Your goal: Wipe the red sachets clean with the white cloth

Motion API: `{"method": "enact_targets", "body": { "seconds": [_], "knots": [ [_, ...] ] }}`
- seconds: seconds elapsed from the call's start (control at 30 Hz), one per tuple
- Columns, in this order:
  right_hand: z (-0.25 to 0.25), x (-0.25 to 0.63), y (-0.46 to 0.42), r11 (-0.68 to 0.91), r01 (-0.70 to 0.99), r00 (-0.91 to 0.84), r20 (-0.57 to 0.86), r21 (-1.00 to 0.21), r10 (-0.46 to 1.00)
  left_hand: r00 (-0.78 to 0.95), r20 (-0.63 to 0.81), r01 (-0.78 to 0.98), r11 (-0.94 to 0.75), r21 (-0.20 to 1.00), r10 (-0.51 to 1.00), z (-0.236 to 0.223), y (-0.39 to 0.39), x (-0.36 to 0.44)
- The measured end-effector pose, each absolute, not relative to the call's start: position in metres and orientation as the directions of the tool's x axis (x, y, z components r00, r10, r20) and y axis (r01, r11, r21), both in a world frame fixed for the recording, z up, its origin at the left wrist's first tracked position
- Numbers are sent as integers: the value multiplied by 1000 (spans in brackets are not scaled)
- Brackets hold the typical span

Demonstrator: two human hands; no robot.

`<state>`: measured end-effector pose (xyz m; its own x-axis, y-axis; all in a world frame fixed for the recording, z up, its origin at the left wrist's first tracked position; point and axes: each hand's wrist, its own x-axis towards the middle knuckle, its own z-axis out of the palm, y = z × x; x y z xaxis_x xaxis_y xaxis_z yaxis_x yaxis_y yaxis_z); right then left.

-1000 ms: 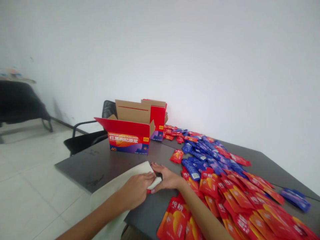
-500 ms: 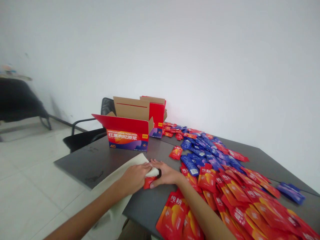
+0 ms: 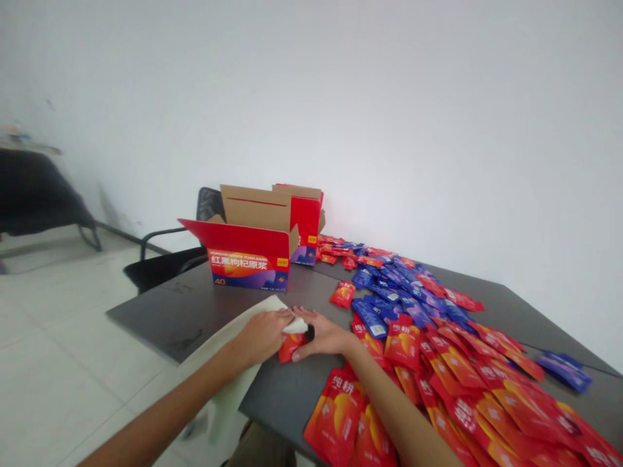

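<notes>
My left hand (image 3: 267, 332) is closed on the edge of a pale cloth (image 3: 231, 331), which drapes over the near-left table edge. Under the cloth's tip lies a red sachet (image 3: 289, 346), partly covered by the fingers and cloth. Curved around that sachet from the other side, my right hand (image 3: 322, 332) has its thumb at the sachet's lower edge and its fingertips close to the cloth. Beside my right forearm spread many red sachets (image 3: 402, 344), with blue sachets (image 3: 368, 316) behind them.
An open red-and-blue carton (image 3: 248, 269) stands on the dark table (image 3: 192, 318), with a second carton (image 3: 305, 227) behind it. A lone red sachet (image 3: 342, 294) lies beyond my right hand. A black chair (image 3: 165, 263) is at the table's left side, and a white wall rises behind.
Slightly more of the red sachet shows between my hands, and the cloth's tip sits a little higher over it. Both hands have barely moved.
</notes>
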<state>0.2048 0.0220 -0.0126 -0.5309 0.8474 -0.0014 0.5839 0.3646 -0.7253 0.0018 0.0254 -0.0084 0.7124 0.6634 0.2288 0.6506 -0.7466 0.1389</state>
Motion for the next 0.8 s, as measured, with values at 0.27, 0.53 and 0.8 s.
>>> {"method": "enact_targets", "body": {
  "seconds": [0.27,0.53,0.8],
  "knots": [
    [-17,205,26,410,595,-563,6,-692,827,793,219,546,-823,156,568,-15,5,-1],
    [-12,205,23,379,589,-551,-12,-713,834,738,239,613,-775,154,631,-14,21,-1],
    [-14,205,25,402,601,-555,2,-691,832,699,219,657,-732,179,681,-8,24,-3]
  ]
}}
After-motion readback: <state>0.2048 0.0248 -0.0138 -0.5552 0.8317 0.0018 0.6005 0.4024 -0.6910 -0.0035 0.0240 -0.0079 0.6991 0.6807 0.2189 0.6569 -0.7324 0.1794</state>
